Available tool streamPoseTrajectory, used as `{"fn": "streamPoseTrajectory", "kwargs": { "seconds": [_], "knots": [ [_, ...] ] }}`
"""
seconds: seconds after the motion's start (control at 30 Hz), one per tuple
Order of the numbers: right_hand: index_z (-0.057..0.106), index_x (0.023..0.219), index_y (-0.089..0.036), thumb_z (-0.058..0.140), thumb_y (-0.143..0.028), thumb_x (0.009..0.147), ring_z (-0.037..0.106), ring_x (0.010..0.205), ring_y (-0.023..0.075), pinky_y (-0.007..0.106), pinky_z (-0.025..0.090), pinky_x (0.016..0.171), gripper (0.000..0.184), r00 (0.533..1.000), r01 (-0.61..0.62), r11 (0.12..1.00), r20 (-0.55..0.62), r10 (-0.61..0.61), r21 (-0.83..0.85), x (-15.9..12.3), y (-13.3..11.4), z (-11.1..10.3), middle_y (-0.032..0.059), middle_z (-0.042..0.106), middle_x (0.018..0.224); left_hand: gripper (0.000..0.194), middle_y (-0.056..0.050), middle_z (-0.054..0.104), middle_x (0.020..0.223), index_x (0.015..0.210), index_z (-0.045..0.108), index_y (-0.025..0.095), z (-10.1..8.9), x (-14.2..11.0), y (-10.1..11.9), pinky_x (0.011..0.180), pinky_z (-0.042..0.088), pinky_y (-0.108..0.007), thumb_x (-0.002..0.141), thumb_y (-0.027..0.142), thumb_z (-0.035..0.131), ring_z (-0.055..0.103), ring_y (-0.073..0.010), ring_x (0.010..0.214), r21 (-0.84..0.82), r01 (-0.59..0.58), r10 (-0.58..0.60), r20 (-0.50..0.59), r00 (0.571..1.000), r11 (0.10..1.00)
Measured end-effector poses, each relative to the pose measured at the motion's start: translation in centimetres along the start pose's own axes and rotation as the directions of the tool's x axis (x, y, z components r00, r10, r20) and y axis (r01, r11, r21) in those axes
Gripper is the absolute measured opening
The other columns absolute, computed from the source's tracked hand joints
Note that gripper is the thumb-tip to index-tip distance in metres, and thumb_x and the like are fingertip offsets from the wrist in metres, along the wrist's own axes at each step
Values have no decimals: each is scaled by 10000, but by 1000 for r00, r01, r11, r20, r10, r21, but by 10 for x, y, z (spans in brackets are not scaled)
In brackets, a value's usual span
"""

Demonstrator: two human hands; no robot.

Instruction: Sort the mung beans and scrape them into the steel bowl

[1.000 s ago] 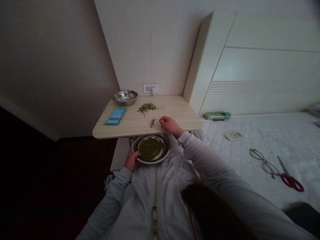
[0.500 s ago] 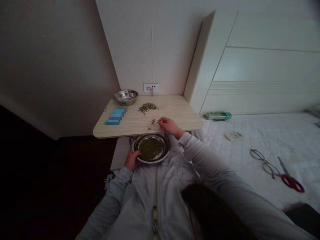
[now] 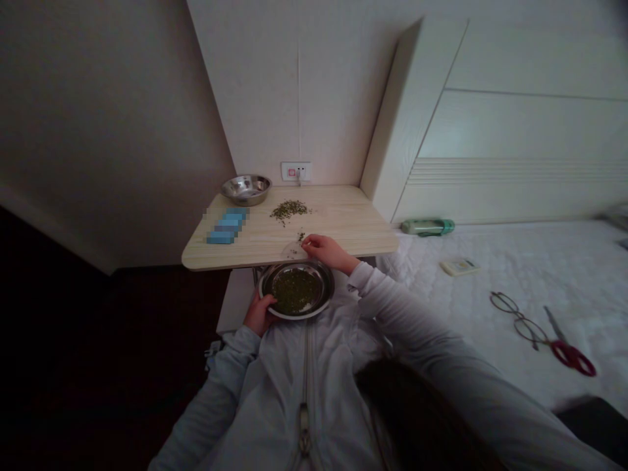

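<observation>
Pinching bowl (image 3: 328, 291) in left grip (image 3: 259, 314); holding right grip (image 3: 321, 248) beside scattered bits (image 3: 301, 235); cannot tell if spread or pinching.

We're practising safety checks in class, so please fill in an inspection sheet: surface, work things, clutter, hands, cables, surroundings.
Surface: pale wood-look tabletop.
Work things: metal bowl of green bits below the near edge; green pile and loose bits on top.
Clutter: second bowl and pixelated blue item, tabletop's left.
Hands: left hand grips the metal bowl's rim; right hand by the loose bits, beside something clear, its grip unclear.
Cables: apparent plug in wall socket; cord unclear.
Surroundings: white bed at right with green bottle, small pale box, glasses, red-handled scissors.
</observation>
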State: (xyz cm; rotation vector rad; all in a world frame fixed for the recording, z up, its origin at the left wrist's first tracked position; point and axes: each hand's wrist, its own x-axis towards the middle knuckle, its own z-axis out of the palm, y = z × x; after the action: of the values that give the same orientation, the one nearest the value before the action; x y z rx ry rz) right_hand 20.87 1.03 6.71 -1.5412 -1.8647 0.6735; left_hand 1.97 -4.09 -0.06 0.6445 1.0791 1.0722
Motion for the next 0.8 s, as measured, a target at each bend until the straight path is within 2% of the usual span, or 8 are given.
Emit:
{"fn": "streamPoseTrajectory", "kwargs": {
  "seconds": [0.23,0.4,0.57,0.8],
  "knots": [
    [580,833,-145,440,-284,774,461,549,76,187,342,554,206,1000,1,999,-20,0,47,2,7,1,-31,540,573,552,10,596,703,1045,526,208,2,-2,2,523,491,-246,527,20,483,591,-173,697,15,-8,8,5,1000,1000],
    [580,852,-138,445,-296,770,449,535,76,194,335,540,223,997,1,994,-79,8,111,9,19,-5,-30,544,576,534,13,600,711,1025,537,209,2,-3,2,526,495,-265,525,29,481,585,-164,659,25,0,0,-16,1000,1000],
    [601,870,-142,450,-323,770,443,542,78,198,334,540,257,994,13,991,-107,1,130,15,22,-2,-29,532,574,543,15,590,688,1030,528,218,2,-3,1,536,500,-280,523,28,479,588,-176,681,3,9,-8,-10,1000,1000],
    [630,904,-141,462,-296,767,476,612,89,219,364,624,266,995,40,990,-96,-27,138,19,25,3,6,603,708,566,8,597,709,1048,516,218,2,-2,0,561,506,-292,516,29,480,594,-185,712,-37,12,-12,7,1000,999]
  ]
}}
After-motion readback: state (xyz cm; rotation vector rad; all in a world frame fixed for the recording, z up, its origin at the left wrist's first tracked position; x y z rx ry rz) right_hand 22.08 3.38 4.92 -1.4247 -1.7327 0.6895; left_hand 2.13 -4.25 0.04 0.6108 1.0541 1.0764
